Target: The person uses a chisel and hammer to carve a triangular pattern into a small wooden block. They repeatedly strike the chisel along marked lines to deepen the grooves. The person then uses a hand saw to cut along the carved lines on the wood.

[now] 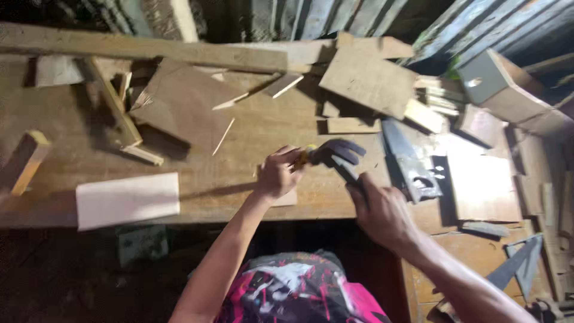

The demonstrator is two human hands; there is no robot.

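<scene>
Right at centre, left hand (277, 174) fingers (286, 157) curled shut around the yellow end of a claw hammer (335, 152), dark head pointing right, held just above the wooden surface (251, 128). Right hand (379, 209) fingers folded together near the hammer's dark underside; contact blurred, cannot tell what they clamp. Small pale wood piece (286, 197) lies under the left wrist. Just right of the hands, a handsaw (409, 164) lies flat, dark handle toward the person. Pale rectangular board (127, 200) sits at the near left edge. Brown panel (185, 104) and thin splinters behind it. Offcut blocks (368, 78) piled back right. Grey triangular square (520, 263) lower right.
</scene>
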